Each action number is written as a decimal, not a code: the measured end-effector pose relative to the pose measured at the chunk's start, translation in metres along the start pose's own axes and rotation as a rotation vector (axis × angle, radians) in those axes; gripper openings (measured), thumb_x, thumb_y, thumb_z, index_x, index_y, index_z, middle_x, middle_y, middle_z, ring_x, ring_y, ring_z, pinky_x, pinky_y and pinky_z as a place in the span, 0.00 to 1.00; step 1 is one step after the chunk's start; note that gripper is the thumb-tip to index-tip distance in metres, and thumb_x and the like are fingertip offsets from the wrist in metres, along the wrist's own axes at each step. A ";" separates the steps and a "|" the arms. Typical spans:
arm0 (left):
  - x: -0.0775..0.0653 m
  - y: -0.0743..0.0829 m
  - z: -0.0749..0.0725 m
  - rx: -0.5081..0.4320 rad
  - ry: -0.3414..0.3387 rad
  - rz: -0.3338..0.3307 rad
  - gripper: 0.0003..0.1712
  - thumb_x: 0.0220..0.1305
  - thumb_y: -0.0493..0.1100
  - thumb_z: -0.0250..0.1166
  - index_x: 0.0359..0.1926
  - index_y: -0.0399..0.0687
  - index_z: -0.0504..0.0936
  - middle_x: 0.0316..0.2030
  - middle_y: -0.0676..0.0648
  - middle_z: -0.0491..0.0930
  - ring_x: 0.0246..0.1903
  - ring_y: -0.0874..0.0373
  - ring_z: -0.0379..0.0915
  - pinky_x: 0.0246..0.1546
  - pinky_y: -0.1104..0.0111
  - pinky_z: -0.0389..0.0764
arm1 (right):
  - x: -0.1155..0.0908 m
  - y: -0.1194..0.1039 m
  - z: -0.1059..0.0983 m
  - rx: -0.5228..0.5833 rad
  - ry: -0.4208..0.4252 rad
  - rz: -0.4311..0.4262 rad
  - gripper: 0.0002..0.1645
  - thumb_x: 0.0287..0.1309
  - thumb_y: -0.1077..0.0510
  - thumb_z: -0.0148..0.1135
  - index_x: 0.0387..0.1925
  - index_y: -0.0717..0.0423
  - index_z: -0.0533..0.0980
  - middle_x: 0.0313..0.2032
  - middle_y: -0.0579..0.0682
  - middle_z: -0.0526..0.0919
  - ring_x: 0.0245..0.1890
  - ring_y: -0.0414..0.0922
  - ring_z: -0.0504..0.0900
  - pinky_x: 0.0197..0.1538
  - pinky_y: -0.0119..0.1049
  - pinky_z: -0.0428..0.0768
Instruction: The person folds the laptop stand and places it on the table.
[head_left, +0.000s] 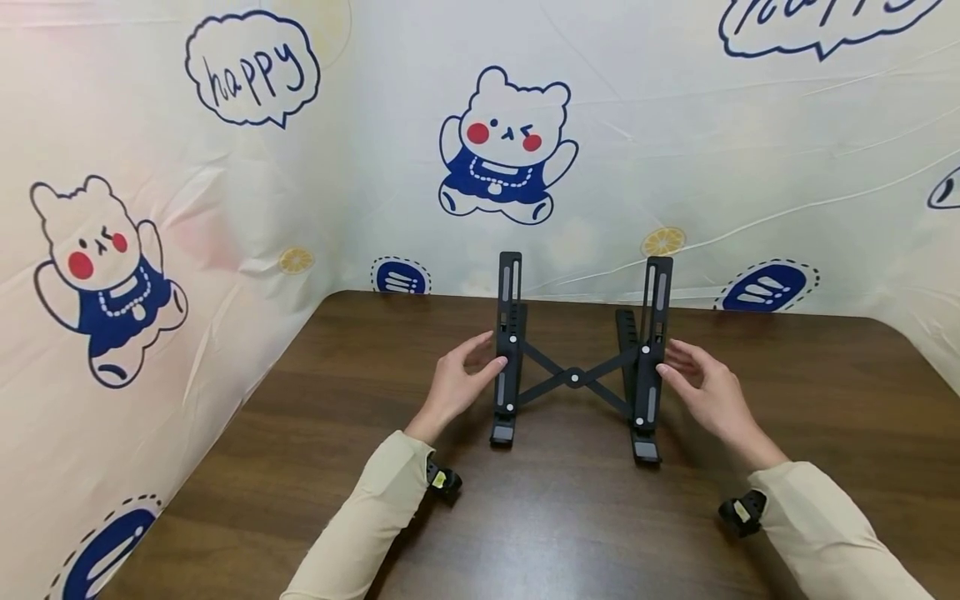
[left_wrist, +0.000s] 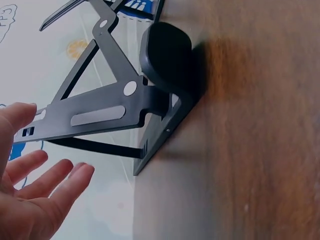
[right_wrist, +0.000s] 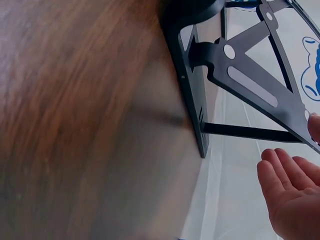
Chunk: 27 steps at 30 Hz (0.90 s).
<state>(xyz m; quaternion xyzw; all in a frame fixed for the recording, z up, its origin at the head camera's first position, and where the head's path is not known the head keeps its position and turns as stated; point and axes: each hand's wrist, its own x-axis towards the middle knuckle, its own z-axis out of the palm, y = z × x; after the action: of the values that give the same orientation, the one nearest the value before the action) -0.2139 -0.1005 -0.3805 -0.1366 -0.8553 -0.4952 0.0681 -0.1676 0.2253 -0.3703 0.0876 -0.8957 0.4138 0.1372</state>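
Note:
A black folding laptop stand [head_left: 574,378] stands raised on the table, its two slotted arms tilted up and joined by an X-shaped brace. At its left arm, my left hand [head_left: 454,377] has the thumb at the face of the arm. The left wrist view shows the other fingers [left_wrist: 72,187] loosely spread below the arm, apart from it. My right hand [head_left: 708,392] mirrors this at the right arm, thumb at its front edge. In the right wrist view, the right fingers [right_wrist: 285,175] extend with a gap below the arm.
Under the stand is a dark brown wooden table [head_left: 555,533]. A pale printed cloth [head_left: 390,167] with cartoon bears hangs behind and at the sides, meeting the table's far edge. Black wrist cameras [head_left: 444,482] sit at both cuffs.

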 end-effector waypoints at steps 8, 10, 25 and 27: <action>-0.001 0.003 0.006 0.024 -0.020 0.010 0.25 0.55 0.46 0.64 0.54 0.44 0.72 0.46 0.44 0.77 0.36 0.55 0.76 0.33 0.67 0.76 | -0.001 0.000 0.001 -0.021 0.002 0.025 0.24 0.58 0.58 0.55 0.52 0.71 0.66 0.40 0.66 0.78 0.37 0.56 0.78 0.36 0.35 0.77; -0.001 0.003 0.007 0.024 -0.030 0.011 0.25 0.55 0.45 0.63 0.54 0.42 0.72 0.45 0.43 0.77 0.36 0.55 0.76 0.32 0.67 0.77 | -0.001 0.001 0.002 -0.021 -0.001 0.028 0.23 0.58 0.60 0.55 0.51 0.70 0.67 0.38 0.65 0.79 0.36 0.55 0.78 0.33 0.28 0.75; 0.002 0.000 0.006 0.011 -0.048 -0.037 0.14 0.54 0.34 0.62 0.44 0.37 0.76 0.33 0.42 0.79 0.31 0.54 0.76 0.29 0.71 0.78 | 0.004 0.007 0.003 0.083 -0.150 0.059 0.15 0.59 0.66 0.50 0.46 0.73 0.68 0.36 0.65 0.77 0.33 0.53 0.78 0.34 0.37 0.79; 0.003 -0.001 0.006 -0.006 -0.058 -0.035 0.14 0.55 0.33 0.61 0.44 0.36 0.76 0.33 0.42 0.79 0.31 0.54 0.76 0.28 0.71 0.78 | 0.005 0.008 0.003 0.093 -0.168 0.046 0.14 0.60 0.66 0.50 0.45 0.74 0.68 0.36 0.65 0.77 0.33 0.52 0.78 0.34 0.37 0.79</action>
<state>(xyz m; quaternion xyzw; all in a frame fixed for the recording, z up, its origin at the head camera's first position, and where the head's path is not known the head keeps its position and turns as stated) -0.2165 -0.0950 -0.3836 -0.1363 -0.8575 -0.4949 0.0342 -0.1752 0.2281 -0.3761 0.1076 -0.8855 0.4494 0.0477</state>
